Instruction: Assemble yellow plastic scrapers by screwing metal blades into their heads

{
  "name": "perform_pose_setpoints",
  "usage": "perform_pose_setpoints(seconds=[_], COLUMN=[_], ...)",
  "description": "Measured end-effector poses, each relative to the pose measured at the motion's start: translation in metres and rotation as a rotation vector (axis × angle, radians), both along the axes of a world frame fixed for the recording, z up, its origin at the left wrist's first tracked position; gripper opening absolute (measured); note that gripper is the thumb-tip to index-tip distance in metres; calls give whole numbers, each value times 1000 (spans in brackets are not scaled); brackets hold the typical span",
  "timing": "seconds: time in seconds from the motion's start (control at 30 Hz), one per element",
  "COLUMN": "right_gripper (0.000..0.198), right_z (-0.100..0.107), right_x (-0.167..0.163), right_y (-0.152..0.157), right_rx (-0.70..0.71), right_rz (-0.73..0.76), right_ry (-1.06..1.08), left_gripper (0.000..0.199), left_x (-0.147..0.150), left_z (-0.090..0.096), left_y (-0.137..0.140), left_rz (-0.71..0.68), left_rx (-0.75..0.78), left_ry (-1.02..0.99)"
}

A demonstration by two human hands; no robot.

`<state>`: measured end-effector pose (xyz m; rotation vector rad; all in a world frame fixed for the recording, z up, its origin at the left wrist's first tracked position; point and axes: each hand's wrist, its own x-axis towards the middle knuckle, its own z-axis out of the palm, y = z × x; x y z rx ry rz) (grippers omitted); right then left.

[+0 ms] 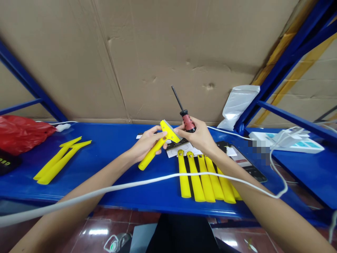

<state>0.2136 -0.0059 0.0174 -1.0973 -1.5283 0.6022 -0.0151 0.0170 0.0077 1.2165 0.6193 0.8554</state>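
Note:
My left hand (149, 142) is closed around a yellow scraper (155, 149), just above the blue table. The scraper's wide head points up and right, and a thin metal blade (167, 125) lies along its edge. My right hand (198, 135) holds a screwdriver (188, 121) with a red and black handle, its shaft pointing up and left, away from the scraper. The thumb and fingertips of that hand also touch the blade side of the scraper head. Below my right hand, several yellow handles (196, 179) lie in a row, partly hidden by my forearm.
Two yellow scraper bodies (56, 163) lie at left near a red plastic bag (23, 133). A white cable (158, 180) crosses in front of my forearms. At right are a phone (249, 163), a white power strip (289, 140) and a plastic pouch (238, 105). Cardboard (158, 63) stands behind.

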Motion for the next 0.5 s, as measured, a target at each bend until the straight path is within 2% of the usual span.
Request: perform_pose_setpoints(seconds=[0.23,0.5], right_gripper=[39,51], right_z=[4,5], right_x=[0,-2], right_y=[-1,-3], right_rx=[10,-39], right_rz=[17,15], right_ry=[-41,-29], left_gripper=[37,35], left_x=[0,-1], left_z=[-4,-7], left_y=[2,2], left_rz=[9,11], left_rx=[23,23], left_ry=[16,117])
